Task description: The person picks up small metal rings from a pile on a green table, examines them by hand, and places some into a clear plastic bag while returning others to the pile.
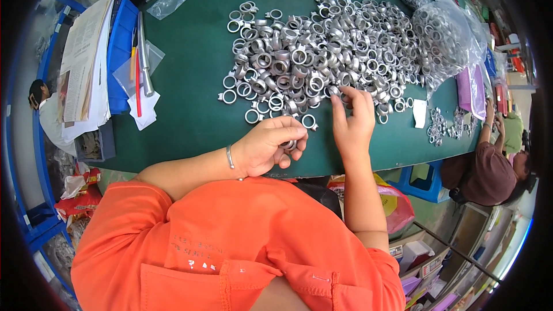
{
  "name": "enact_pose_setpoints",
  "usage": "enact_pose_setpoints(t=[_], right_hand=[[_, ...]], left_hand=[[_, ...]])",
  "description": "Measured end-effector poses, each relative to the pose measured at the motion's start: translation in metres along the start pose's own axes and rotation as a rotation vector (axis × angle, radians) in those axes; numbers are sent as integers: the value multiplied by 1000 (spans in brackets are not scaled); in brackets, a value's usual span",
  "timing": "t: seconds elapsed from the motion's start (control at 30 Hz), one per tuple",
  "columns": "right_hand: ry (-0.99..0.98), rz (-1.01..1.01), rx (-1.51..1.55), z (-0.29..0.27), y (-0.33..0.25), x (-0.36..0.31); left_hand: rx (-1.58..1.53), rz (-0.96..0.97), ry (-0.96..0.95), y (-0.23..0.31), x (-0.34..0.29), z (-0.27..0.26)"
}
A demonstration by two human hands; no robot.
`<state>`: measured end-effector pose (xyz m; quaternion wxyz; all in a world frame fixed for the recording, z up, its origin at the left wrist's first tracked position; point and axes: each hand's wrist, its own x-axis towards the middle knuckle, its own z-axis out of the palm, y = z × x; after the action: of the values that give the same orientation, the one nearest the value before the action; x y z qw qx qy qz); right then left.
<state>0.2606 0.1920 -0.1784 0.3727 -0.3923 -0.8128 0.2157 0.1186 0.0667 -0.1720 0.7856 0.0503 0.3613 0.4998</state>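
The green table (190, 80) fills most of the view, with bare cloth left of the heap and along its near edge. A wide heap of silver metal rings (322, 52) covers its middle and right. At the right edge clear plastic bags (446, 34) hold more rings; a blue bin (120, 46) at the left edge carries papers. The left hand (268, 147), curled almost closed near the front edge, grips what seems to be one ring (290, 144). The right hand (352, 121), fingers spread, touches rings at the heap's near border.
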Motion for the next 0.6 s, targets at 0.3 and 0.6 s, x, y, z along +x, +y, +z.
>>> enact_pose_setpoints(t=[0.3,0.6], right_hand=[[-222,-96,470,-15,-11,-25],[-323,537,1058,-24,-28,-40]], left_hand=[[288,209,99,6,-2,11],[740,673,75,0,-2,11]])
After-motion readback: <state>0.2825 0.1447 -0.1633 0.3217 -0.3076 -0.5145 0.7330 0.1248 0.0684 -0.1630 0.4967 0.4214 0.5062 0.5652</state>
